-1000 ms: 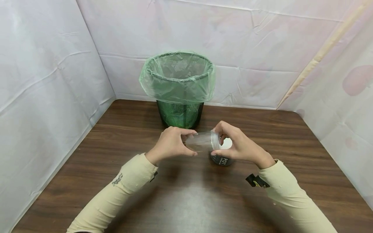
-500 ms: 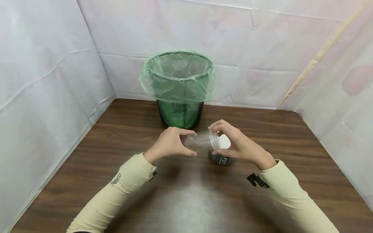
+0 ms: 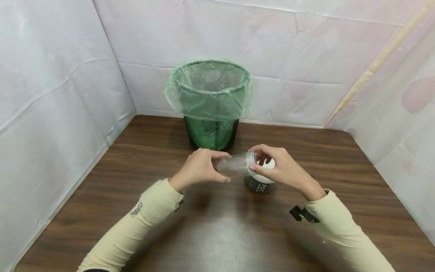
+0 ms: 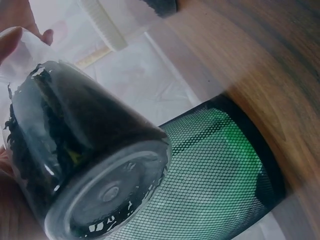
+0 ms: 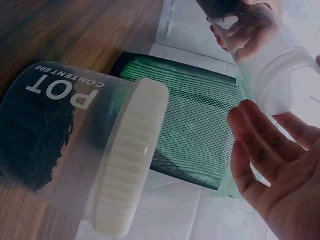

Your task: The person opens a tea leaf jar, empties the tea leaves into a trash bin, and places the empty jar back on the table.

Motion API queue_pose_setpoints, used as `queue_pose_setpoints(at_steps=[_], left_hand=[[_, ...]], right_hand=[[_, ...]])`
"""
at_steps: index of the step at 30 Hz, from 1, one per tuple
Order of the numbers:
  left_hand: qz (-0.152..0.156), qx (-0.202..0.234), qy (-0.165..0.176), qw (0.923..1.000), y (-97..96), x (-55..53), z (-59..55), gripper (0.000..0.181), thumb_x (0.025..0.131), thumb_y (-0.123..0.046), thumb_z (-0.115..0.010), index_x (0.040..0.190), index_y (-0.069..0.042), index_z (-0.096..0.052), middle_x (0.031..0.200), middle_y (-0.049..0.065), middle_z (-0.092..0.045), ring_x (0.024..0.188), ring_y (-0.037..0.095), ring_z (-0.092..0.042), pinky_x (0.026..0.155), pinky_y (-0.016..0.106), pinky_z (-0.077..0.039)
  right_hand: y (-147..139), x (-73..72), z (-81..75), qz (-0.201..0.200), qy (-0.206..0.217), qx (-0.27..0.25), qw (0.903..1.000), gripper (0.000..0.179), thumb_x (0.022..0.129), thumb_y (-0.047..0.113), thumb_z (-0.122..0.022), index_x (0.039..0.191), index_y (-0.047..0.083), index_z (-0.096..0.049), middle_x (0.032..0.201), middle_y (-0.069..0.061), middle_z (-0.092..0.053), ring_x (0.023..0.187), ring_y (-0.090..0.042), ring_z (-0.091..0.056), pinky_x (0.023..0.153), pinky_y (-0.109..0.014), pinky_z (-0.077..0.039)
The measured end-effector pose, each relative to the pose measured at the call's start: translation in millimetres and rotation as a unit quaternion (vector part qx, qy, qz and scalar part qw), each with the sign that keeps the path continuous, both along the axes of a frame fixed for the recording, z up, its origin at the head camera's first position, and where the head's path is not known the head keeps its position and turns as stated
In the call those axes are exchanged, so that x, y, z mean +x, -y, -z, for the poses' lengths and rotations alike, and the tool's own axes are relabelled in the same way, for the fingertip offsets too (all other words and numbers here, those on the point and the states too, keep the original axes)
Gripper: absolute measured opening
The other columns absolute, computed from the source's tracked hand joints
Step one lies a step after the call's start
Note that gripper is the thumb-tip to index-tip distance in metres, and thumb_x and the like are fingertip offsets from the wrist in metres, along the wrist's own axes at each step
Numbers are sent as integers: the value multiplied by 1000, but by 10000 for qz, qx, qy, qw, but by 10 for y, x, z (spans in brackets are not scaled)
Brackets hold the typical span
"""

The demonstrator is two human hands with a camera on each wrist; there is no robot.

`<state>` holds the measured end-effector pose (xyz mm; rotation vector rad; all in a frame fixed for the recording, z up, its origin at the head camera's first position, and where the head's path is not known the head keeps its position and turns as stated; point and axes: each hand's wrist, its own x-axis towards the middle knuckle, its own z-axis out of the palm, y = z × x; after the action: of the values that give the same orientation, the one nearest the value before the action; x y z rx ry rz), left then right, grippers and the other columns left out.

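Observation:
In the head view my left hand (image 3: 200,169) holds a clear plastic jar (image 3: 234,164) on its side, off the table. The left wrist view shows dark shredded leaf-like stuff inside the jar (image 4: 85,125), at its base end. My right hand (image 3: 276,166) has thumb and index finger on opposite sides of the ridged clear end, its other fingers bent beside it. I cannot tell whether that end is a cap or bare thread. Below stands a second jar (image 5: 55,115) with a white ribbed lid (image 5: 132,160), "POT" lettering and dark shreds inside; the right hand partly hides it from above.
A mesh bin (image 3: 212,134) lined with a green plastic bag (image 3: 217,107) stands at the back of the brown wooden table (image 3: 153,139). Pale cloth walls (image 3: 306,56) enclose the back and sides.
My right hand has turned and shifted slightly to the right around the jar's ridged end. The left hand keeps its hold on the jar, almost still.

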<state>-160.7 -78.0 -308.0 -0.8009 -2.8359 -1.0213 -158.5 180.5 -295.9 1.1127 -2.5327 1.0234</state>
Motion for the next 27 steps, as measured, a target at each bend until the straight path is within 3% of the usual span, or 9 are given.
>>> queue_pose_setpoints(at_steps=[5,9,13,16,19,23,27], left_hand=[[-23,-7,7,10000,1,3,4,58,58,-40,-88,111,-22,-72,70,-9,-60,69,7,-52,64,28,-46],[-56,83,29,9999,1,2,18,58,58,-39,-89,111,-21,-72,69,-11,-58,68,7,-52,64,28,-46],[-94,168,151,9997,1,4,34,59,57,-38,-89,111,-22,-72,76,-11,-64,72,6,-54,69,28,-47],[-81,167,195,9996,-6,6,40,59,58,-39,-89,111,-21,-72,73,-11,-63,71,6,-55,69,28,-47],[-40,144,175,9997,-12,4,45,59,58,-39,-89,112,-21,-71,68,-12,-60,67,6,-55,68,28,-46],[-19,124,124,9998,-17,2,53,59,58,-39,-89,111,-21,-71,66,-13,-59,66,6,-54,67,28,-46],[-21,67,126,9999,-19,7,65,58,58,-39,-89,111,-22,-71,68,-12,-60,68,7,-53,67,28,-46]], right_hand=[[-31,-3,2,-443,-17,-112,9990,46,77,15,-79,119,12,-60,101,7,-63,83,-12,-59,73,-26,-48],[-43,-22,23,-884,-289,-210,9954,59,73,10,-82,125,9,-56,119,0,-57,98,-14,-56,79,-30,-48],[-25,6,32,-576,-277,-167,9978,71,75,15,-82,135,6,-46,127,-6,-53,106,-20,-53,79,-35,-48],[-5,42,17,62,-22,-47,10000,55,87,22,-71,134,8,-47,117,-3,-58,95,-18,-58,73,-34,-49],[12,68,-14,511,288,148,9982,33,95,25,-59,125,10,-55,95,3,-64,79,-13,-59,66,-31,-48],[18,74,-33,534,489,363,9967,25,93,26,-62,114,12,-61,80,7,-63,68,-9,-57,62,-28,-47],[-6,83,-33,205,495,276,9982,33,88,23,-70,117,13,-61,87,6,-62,70,-8,-57,60,-28,-49]])
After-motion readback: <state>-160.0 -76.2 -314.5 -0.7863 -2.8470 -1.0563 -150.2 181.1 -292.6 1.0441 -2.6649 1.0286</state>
